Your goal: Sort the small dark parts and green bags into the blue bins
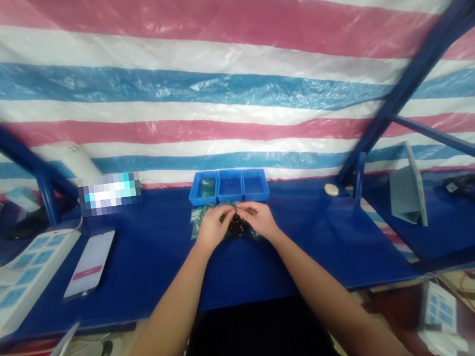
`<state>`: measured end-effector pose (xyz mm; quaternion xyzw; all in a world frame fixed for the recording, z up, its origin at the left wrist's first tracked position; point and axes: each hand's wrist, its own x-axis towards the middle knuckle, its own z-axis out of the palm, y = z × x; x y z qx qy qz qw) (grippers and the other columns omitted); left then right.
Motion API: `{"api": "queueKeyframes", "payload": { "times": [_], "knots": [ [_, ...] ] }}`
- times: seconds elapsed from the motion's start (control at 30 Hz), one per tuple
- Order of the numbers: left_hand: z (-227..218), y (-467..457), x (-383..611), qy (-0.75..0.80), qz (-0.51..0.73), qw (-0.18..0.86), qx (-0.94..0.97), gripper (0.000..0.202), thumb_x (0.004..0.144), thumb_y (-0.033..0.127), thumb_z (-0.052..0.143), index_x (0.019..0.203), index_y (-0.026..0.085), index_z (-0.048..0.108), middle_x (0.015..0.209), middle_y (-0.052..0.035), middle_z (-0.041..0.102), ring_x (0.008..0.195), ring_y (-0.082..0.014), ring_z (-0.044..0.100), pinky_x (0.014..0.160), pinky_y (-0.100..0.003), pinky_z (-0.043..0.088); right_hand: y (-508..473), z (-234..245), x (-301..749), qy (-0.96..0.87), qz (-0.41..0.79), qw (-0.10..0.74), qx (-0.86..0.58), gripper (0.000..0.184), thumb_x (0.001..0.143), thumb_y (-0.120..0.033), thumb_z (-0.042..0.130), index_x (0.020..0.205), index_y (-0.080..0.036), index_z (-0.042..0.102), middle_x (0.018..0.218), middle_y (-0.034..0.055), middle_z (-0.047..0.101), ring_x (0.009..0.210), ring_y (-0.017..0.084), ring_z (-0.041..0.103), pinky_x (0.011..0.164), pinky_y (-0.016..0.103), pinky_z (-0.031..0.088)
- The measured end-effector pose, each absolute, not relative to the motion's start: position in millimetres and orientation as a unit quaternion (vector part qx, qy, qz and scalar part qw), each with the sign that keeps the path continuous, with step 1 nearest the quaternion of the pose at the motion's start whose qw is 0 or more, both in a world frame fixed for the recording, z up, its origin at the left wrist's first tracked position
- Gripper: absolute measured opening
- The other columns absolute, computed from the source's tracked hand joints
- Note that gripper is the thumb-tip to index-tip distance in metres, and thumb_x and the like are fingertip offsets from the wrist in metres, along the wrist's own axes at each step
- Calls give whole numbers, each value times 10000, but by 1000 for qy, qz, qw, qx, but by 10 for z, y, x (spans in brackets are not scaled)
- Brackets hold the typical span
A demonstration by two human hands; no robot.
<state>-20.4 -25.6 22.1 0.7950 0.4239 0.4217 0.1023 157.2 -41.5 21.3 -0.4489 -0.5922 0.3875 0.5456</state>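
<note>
Pinching above dark pieces [237, 226], left hand [213, 227], right hand [260, 219], contents unclear, green pieces [208, 188] in left bin [200, 201], speck [232, 184] in middle bin [230, 198]

Small dark parts [237, 227] heaped loosely; flat green pieces [198, 216] lying around heap, partly hidden, blurred.

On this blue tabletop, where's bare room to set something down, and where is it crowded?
Bare: between the phone and left hand; between the right hand and round pale object. Crowded: around both hands, where dark pieces and green items lie near the blue trays.
</note>
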Motion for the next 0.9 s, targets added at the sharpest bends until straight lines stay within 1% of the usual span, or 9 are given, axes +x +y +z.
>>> {"api": "queueKeyframes", "payload": {
  "times": [0.1, 0.23, 0.33, 0.57, 0.77, 0.9],
  "knots": [
    [223, -258, -203, 426, 424, 103, 793, 198, 911, 344, 569, 1024, 228, 684, 899, -25, 729, 792, -165, 663, 801, -318, 507, -411, 210, 1571, -591, 387, 549, -446, 282, 780, -337, 695, 1008, -178, 739, 883, 68, 749, 761, 191, 696, 750, 328, 566],
    [227, -254, -205, 420, 423, 106, 796, 183, 925, 332, 545, 975, 232, 689, 979, -28, 731, 876, -183, 667, 834, -334, 505, -401, 194, 1574, -593, 389, 547, -446, 283, 775, -347, 698, 1004, -185, 740, 882, 65, 749, 766, 193, 699, 758, 331, 568],
    [231, -254, -208, 422, 418, 113, 796, 188, 931, 336, 532, 970, 231, 683, 974, -29, 733, 867, -186, 669, 831, -339, 506, -401, 191, 1573, -593, 392, 545, -445, 292, 769, -357, 703, 1003, -185, 739, 854, 64, 747, 750, 195, 699, 742, 331, 570],
    [232, -257, -203, 419, 418, 108, 799, 209, 939, 351, 512, 953, 233, 685, 957, -28, 733, 849, -188, 668, 823, -342, 504, -424, 231, 1570, -598, 382, 539, -454, 282, 776, -360, 693, 997, -190, 741, 876, 64, 749, 766, 194, 697, 752, 332, 568],
    [230, -270, -200, 431, 423, 113, 789, 216, 918, 354, 553, 1054, 239, 675, 937, -29, 730, 817, -175, 660, 800, -322, 512, -410, 202, 1583, -598, 374, 543, -456, 277, 779, -348, 692, 1001, -190, 740, 893, 66, 749, 771, 196, 697, 752, 333, 567],
    [227, -261, -205, 420, 421, 111, 796, 204, 929, 349, 532, 1000, 234, 685, 978, -33, 730, 863, -182, 664, 834, -335, 508, -411, 204, 1582, -601, 373, 540, -456, 275, 779, -352, 692, 1000, -196, 741, 892, 62, 749, 778, 198, 698, 764, 339, 568]
  ]
}}
